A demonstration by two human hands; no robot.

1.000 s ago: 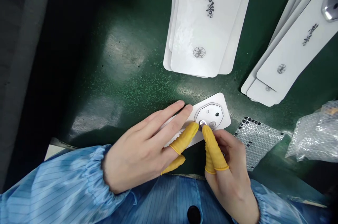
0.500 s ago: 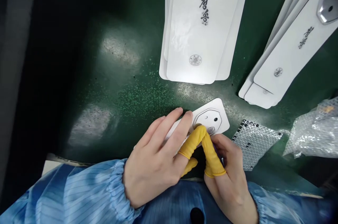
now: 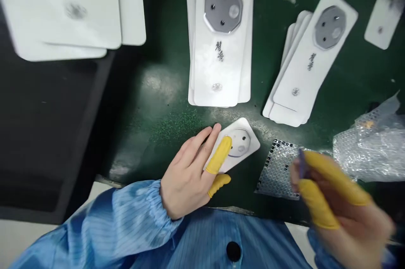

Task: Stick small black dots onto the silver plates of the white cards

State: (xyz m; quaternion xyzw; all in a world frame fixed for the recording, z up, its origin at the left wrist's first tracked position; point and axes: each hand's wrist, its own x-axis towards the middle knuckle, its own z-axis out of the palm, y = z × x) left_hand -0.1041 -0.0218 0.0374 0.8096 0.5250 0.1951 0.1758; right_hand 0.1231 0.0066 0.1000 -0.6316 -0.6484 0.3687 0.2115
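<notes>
My left hand (image 3: 190,172) lies with its fingers stretched out over a small white panel (image 3: 251,140) on the green table. The panel has rounded corners and a many-sided plate with dark holes; its lower end is hidden under my fingers. Yellow finger cots cover that hand's thumb and index finger. My right hand (image 3: 344,210), smeared by motion and also in yellow cots, pinches a thin purple tool (image 3: 302,163) whose kind I cannot make out. Below its fingertips is a bubble-wrap sheet (image 3: 274,176) with several small round black pieces along its edges.
Stacked white panels with grey octagonal plates (image 3: 218,70) stand at the back middle, another stack (image 3: 295,79) to its right. Larger white sheets (image 3: 79,28) lie at the upper left. A crumpled clear bubble bag (image 3: 373,150) is at the right, a lone panel (image 3: 384,20) beyond.
My right hand has moved away from the panel to the right, over the bubble-wrap sheet. My left hand stays on the panel. The view has shifted, showing more at the left and back.
</notes>
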